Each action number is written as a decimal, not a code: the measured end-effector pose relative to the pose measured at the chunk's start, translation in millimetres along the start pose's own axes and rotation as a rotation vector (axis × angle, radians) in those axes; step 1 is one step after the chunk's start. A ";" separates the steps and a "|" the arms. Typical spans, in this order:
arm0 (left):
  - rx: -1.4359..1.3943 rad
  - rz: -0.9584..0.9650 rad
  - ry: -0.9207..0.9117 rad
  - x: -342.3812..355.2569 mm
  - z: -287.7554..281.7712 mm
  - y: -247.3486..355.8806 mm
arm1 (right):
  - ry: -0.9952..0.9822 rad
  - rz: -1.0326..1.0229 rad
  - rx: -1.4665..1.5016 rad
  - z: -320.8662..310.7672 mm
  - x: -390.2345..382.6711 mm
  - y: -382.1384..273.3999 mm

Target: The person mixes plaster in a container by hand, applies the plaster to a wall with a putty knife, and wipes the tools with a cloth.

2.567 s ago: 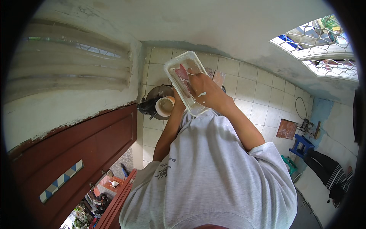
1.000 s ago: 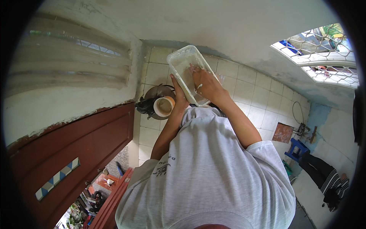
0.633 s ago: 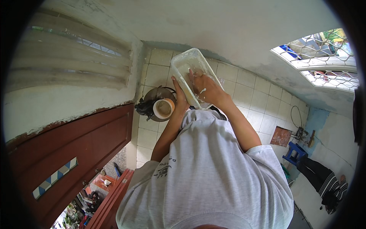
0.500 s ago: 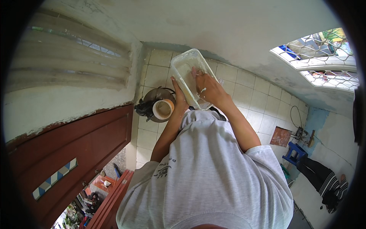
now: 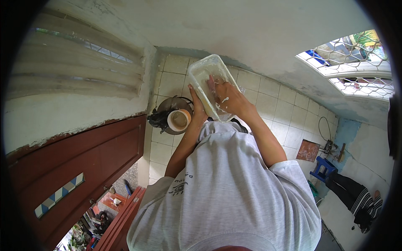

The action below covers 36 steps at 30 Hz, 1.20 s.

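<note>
A clear, whitish rectangular plastic tub [image 5: 197, 69] is tilted in front of me, its inside smeared with pale paste. My left hand [image 5: 198, 105] grips its left side, fingers along the outer wall. Reaching into the tub, my right hand [image 5: 230, 98] is closed on a small pinkish flat piece [image 5: 212, 83]; its exact kind is hard to make out. White paste sticks to the back of this hand. Left of my left forearm, an orange-rimmed white bucket [image 5: 179, 120] holds greyish-beige stuff.
A round dark stool or lid [image 5: 173, 103] and a black plastic bag [image 5: 158, 119] are beside the bucket. Pale tiles [image 5: 268, 98] cover the floor. A red-brown door [image 5: 83, 167] stands left. At right, a person [image 5: 351, 192] is near a blue plastic stool [image 5: 323, 168].
My right hand has shifted slightly inside the tub, and more of the pinkish piece shows. My left hand and the tub stay nearly in place.
</note>
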State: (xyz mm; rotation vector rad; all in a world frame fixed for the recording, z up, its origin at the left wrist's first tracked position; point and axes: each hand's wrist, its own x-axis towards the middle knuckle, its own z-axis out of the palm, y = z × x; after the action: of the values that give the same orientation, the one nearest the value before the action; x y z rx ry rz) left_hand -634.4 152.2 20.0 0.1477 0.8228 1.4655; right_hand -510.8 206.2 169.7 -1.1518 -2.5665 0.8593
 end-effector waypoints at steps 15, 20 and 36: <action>-0.021 -0.019 -0.014 -4.9 0.7 -0.2 | 0.016 0.022 -0.179 30.1 3.1 21.1; -0.037 -0.037 -0.002 -5.7 -0.7 0.2 | 0.100 -0.001 -0.198 34.7 2.5 24.2; 0.054 -0.085 0.027 -4.9 -3.7 0.7 | -0.034 -0.013 -0.087 -17.4 28.7 32.1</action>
State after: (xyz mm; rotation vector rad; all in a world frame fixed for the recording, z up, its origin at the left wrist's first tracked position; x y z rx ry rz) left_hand -636.6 146.4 19.6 0.1330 0.8809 1.3688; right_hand -503.4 251.7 163.5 -1.1525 -2.6599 0.7773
